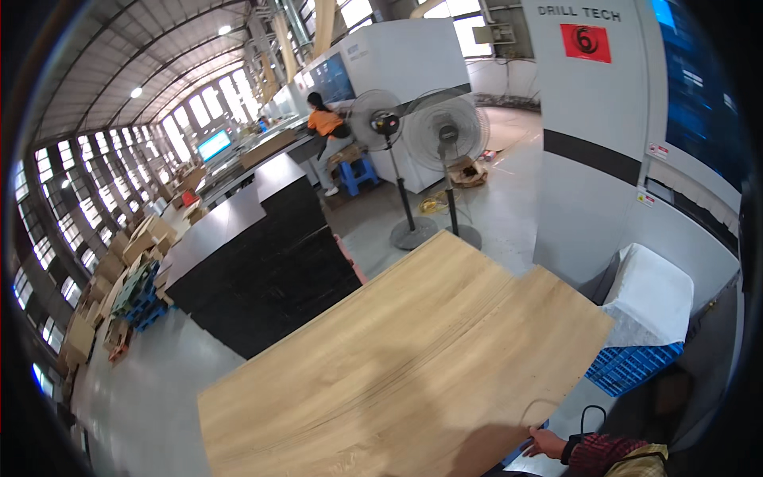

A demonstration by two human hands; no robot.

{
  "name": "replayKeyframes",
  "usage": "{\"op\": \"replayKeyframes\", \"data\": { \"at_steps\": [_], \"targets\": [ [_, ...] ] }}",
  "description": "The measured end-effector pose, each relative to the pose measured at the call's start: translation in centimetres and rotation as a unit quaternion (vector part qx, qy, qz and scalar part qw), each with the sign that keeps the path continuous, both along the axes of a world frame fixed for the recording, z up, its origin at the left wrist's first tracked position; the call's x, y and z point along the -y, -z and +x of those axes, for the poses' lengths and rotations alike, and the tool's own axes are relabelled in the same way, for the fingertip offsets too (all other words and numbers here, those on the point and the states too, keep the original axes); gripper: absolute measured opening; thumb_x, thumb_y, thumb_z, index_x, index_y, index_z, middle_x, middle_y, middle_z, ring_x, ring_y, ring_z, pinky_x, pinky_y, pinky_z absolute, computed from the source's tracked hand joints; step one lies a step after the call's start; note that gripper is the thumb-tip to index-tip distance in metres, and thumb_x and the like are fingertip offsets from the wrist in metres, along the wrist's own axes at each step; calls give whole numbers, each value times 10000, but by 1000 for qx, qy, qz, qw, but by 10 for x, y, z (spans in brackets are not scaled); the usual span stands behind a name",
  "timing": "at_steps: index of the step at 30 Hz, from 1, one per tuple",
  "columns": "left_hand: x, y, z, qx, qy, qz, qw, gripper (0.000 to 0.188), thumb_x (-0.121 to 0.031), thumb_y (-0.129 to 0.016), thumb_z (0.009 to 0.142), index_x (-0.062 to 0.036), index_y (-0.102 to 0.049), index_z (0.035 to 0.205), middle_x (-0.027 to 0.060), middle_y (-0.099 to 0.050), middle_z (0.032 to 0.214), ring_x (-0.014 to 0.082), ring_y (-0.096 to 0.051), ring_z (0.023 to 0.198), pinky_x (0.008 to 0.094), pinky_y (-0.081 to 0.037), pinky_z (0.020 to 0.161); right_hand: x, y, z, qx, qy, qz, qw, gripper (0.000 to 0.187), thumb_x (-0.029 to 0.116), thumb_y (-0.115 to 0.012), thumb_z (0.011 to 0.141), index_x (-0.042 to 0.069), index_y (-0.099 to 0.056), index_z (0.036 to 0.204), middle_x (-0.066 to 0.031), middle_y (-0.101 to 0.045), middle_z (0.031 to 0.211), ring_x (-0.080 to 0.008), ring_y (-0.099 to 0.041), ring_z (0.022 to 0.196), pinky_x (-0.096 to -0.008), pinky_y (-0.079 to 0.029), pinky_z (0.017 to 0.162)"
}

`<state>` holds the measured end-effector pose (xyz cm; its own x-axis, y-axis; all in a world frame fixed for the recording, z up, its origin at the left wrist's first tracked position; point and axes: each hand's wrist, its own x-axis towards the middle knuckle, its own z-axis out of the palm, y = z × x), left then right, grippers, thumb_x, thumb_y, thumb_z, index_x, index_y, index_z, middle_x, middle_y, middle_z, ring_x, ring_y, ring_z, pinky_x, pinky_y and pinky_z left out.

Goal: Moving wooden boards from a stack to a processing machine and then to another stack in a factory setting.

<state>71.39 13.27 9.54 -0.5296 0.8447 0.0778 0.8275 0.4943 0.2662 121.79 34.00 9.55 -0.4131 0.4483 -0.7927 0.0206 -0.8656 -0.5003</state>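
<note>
Pale wood-grain sheet is filling the near middle of the scene, with a near board (pixel 509 358) and a far board (pixel 381 310) lying flat side by side along several dark lines; their far right corners are forming a small step, and whether each is a single sheet or the top of a pile is not showing clearly. The person's right hand (pixel 545 442) is touching the near board's right edge at the near end, fingers at the rim and the palm turned partly out of sight; whether it is closing round the edge or only resting there, I cannot tell; the left hand is not appearing.

Judging by the breadth, the near board is probably going to be heavy and awkward rather than fragile, stiff across its face but perhaps bowing a little if only one corner is being lifted; the smooth face is likely offering little grip to a flat palm, so the edges are looking like the better hold, one hand on the right edge and the other well apart along the near side; the corners are seeming the likeliest parts to chip.

A blue piece (pixel 513 456) is showing beneath the edge by the hand; on the right a blue crate (pixel 633 368) is sitting under a white cover (pixel 650 294), close to the board's right corner; a dark-sided stack (pixel 270 278) is standing just beyond the far board on the left.
</note>
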Motion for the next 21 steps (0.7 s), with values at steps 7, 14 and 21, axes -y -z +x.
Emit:
{"op": "replayKeyframes", "data": {
  "at_steps": [7, 14, 21],
  "targets": [
    [40, 3, 70, -52, -117, 28, 991, 495, -257, -502, 831, 31, -401, 1219, 353, -339, 1232, 510, -358, 1104, 547, -345, 889, -1, 11, -17, 90, 84, 69, 990, 367, 347, -395, 891, -1, -510, 860, -135, -579, 648, -223, -559, 487, -317, -452, 429],
    [22, -9, 65, -76, -100, 65, 990, 502, -229, -480, 837, 32, -365, 1250, 356, -326, 1241, 516, -361, 1097, 556, -347, 878, -24, 8, -30, 71, 52, 99, 991, 368, 325, -361, 907, -18, -495, 912, -132, -567, 611, -204, -530, 456, -306, -434, 418],
    [15, -15, 67, -14, -148, 17, 989, 538, -258, -480, 832, 47, -353, 1257, 327, -307, 1278, 467, -332, 1156, 525, -295, 946, -37, -6, -50, 99, -293, 92, 946, 371, 316, -423, 885, -15, -587, 857, -160, -633, 758, -217, -634, 635, -302, -508, 550]
  ]
}}
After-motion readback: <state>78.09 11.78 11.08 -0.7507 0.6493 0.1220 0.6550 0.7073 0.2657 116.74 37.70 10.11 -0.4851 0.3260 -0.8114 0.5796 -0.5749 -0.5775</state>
